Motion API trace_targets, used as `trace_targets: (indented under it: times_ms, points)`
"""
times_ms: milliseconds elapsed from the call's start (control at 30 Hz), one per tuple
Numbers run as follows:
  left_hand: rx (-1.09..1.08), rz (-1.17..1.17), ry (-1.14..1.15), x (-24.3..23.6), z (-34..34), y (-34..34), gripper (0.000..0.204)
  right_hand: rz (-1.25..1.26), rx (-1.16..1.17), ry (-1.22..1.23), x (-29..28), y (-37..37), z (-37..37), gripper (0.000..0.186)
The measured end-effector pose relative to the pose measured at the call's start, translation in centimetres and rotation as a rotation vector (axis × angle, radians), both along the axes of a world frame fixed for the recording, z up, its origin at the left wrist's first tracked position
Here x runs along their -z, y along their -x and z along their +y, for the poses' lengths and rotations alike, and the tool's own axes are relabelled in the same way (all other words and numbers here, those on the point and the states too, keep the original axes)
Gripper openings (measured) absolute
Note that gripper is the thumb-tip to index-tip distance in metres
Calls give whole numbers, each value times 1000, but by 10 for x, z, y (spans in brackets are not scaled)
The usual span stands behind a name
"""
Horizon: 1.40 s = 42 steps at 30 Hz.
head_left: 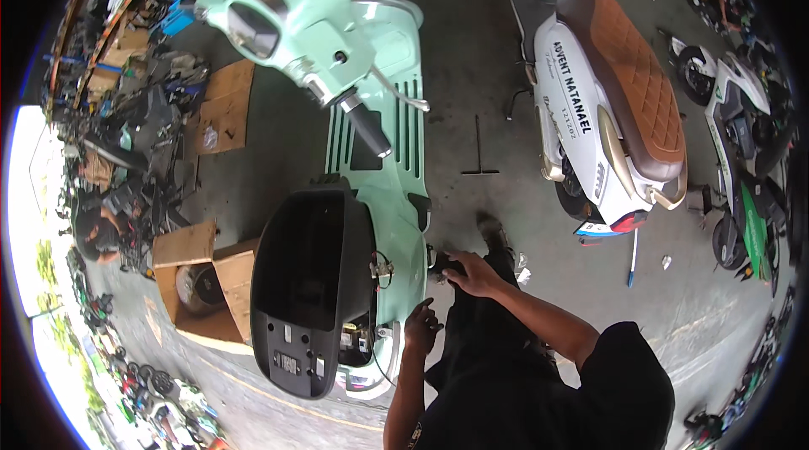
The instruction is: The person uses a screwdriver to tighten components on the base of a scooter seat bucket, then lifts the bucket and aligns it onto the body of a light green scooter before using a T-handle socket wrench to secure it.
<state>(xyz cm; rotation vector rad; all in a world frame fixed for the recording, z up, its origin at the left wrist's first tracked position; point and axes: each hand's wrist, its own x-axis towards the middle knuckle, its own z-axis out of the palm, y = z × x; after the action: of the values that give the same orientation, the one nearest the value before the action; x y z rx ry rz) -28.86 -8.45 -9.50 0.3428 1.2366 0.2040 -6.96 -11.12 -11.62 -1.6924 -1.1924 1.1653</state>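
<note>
A mint-green scooter [396,222] stands in front of me to the left. Its black seat [299,265] is tipped up, baring an open bay with wiring [382,269] and parts inside. My left hand [423,329] is beside the scooter's rear side panel, its fingers loosely bent and apart, with nothing plain in them. Farther forward, my right hand [472,274] reaches to the scooter's side. Its fingers are bent at a small dark part [436,261] sticking out there; what they grip is partly hidden.
A white scooter with a brown quilted seat [624,71] is parked to the right. On the floor between lies a T-shaped bar [479,151]. An open cardboard box [194,315] with a round part inside stands left of the seat. More motorbikes [742,189] line the far right.
</note>
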Motion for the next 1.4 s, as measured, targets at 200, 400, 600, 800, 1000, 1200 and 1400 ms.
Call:
trace_targets:
  times_ms: [200,400,600,800,1000,1200,1400]
  points:
    - [333,516,-157,49,-52,7,23,-16,663,510,208,-102,-11,36]
    - [1159,747,-473,167,-147,37,36,-72,759,737,415,-185,26,37]
    - [1347,936,-346,229,-132,-22,36,-295,644,767,578,-238,85,39]
    - [1327,1053,-279,253,-109,-59,36,-742,442,721,662,-251,96,27]
    - [1195,1141,-243,197,-120,-99,37,-267,512,769,575,-233,66,34]
    - [718,1122,-233,138,-113,-103,37,248,614,795,374,-215,-7,20]
    - [-43,679,-318,39,-47,-125,40,1160,606,292,125,-198,-33,25]
